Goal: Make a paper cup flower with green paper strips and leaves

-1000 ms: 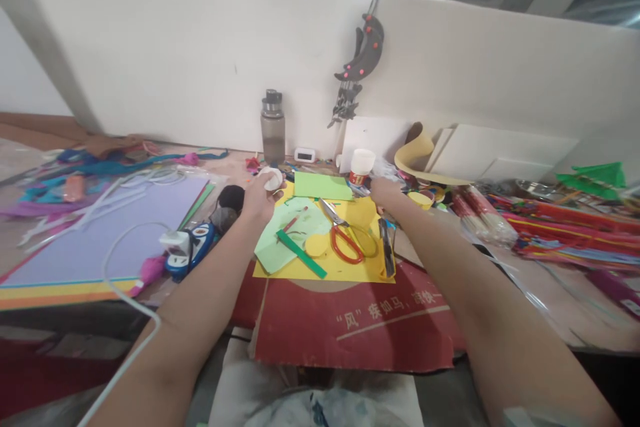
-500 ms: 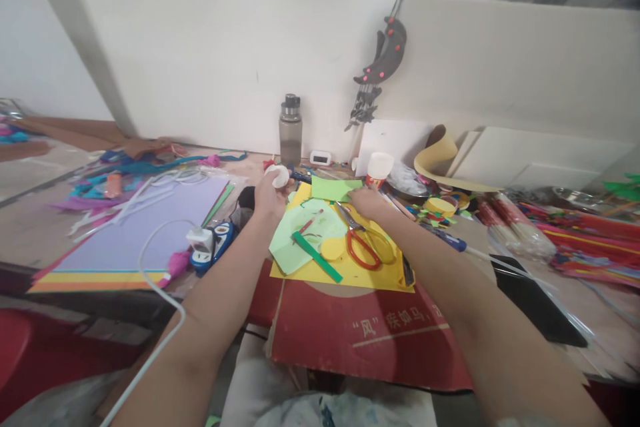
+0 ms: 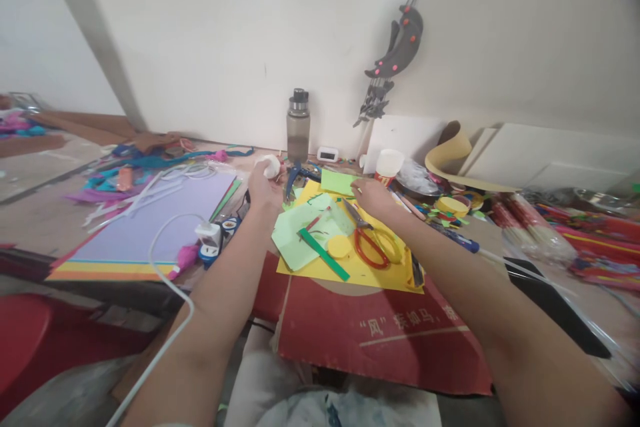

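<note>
My left hand (image 3: 265, 192) is closed around a small white rounded object (image 3: 271, 165), whose kind I cannot make out. Right beside it lies a dark blue tool (image 3: 295, 180), partly hidden. At the far right edge of a small bright green paper (image 3: 340, 181), the bent fingers of my right hand (image 3: 374, 196) grip its side. Between my arms, a yellow sheet (image 3: 310, 273) carries pale green paper pieces (image 3: 290, 240), a dark green strip (image 3: 325, 255), a yellow paper disc (image 3: 340, 247), a red pencil-like stick (image 3: 314, 220) and red-and-yellow-handled scissors (image 3: 371, 250).
A red board (image 3: 380, 353) lies under the yellow sheet at the front edge. Behind stand a water bottle (image 3: 299, 127), a small white clock-like device (image 3: 328, 155) and a paper cup (image 3: 389, 165). Lilac paper (image 3: 150, 223) and a power strip (image 3: 209, 253) with a white cable are left; a black tablet-like slab (image 3: 555, 307) is right.
The view has shifted slightly, moving the scene right. My left hand has drawn left with the white object, baring more of the blue tool. My right hand stays at the green paper.
</note>
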`<state>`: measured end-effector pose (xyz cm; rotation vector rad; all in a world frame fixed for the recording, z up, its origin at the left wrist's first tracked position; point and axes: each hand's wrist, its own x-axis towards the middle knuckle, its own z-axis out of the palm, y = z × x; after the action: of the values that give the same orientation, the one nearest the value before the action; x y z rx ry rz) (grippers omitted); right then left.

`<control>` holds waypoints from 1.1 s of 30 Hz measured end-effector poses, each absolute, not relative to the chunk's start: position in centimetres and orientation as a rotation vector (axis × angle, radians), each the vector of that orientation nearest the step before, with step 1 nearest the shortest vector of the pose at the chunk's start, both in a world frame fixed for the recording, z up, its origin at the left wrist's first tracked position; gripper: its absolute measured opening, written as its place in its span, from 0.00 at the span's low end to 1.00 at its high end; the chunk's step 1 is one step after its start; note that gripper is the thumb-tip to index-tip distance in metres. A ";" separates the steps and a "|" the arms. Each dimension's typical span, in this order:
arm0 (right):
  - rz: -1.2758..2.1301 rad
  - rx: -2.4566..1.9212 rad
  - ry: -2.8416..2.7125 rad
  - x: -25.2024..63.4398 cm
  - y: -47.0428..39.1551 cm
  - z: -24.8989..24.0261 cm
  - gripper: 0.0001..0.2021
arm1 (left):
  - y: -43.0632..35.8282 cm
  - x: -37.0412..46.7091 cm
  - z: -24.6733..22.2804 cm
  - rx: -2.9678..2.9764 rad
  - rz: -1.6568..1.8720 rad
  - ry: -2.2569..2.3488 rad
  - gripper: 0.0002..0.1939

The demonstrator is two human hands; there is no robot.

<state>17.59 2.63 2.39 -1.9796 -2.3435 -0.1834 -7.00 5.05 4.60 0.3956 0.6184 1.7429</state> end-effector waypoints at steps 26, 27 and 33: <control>0.221 -1.730 -2.227 17.5 -7.1 1.0 0.20 | 5.6 -5.7 0.9 1.798 1.018 1.403 0.13; 0.136 -1.851 -2.184 17.7 -7.0 0.7 0.21 | 5.4 -5.4 0.8 1.868 0.967 1.408 0.14; 0.072 -2.218 -2.188 17.0 -7.2 0.2 0.23 | 4.8 -4.4 0.0 2.008 0.905 1.380 0.15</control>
<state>16.99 -7.18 0.21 -2.2179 -2.1884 0.0717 -4.35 4.76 -0.01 2.0083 1.3795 0.9051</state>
